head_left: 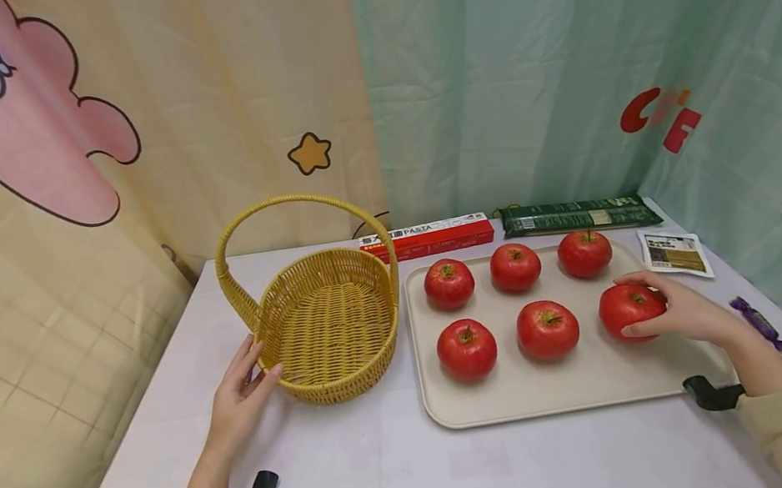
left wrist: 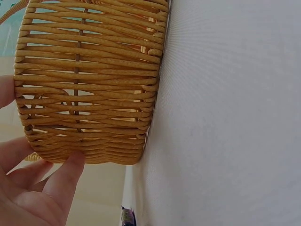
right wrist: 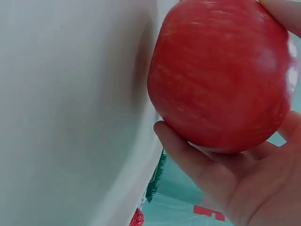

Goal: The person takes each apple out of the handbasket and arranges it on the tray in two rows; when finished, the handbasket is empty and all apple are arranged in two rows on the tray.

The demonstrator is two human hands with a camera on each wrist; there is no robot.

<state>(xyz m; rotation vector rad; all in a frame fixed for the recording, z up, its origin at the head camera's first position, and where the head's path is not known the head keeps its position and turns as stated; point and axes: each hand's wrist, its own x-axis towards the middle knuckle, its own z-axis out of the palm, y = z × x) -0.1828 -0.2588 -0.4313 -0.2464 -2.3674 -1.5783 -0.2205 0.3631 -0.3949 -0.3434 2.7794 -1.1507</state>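
A round yellow wicker basket point(head_left: 331, 329) with a tall arched handle stands on the left, nothing inside it. At its near left side my left hand point(head_left: 236, 385) holds the woven wall, the thumb pressed against the outside point(left wrist: 70, 176). On the right, a beige tray point(head_left: 521, 402) bears several red apples in two rows. My right hand point(head_left: 682, 310) grips the front-row apple point(head_left: 624, 310) at the right, fingers and thumb around its sides. Large in the right wrist view, that apple point(right wrist: 221, 75) sits close to the tray; whether it touches is unclear.
Behind the tray lie a red and white pasta box point(head_left: 435, 237) and a long dark green packet point(head_left: 580, 216). A small white sachet point(head_left: 675, 254) and a purple-wrapped candy point(head_left: 759, 324) lie right of the tray. Printed curtains point(head_left: 490, 94) hang behind the table.
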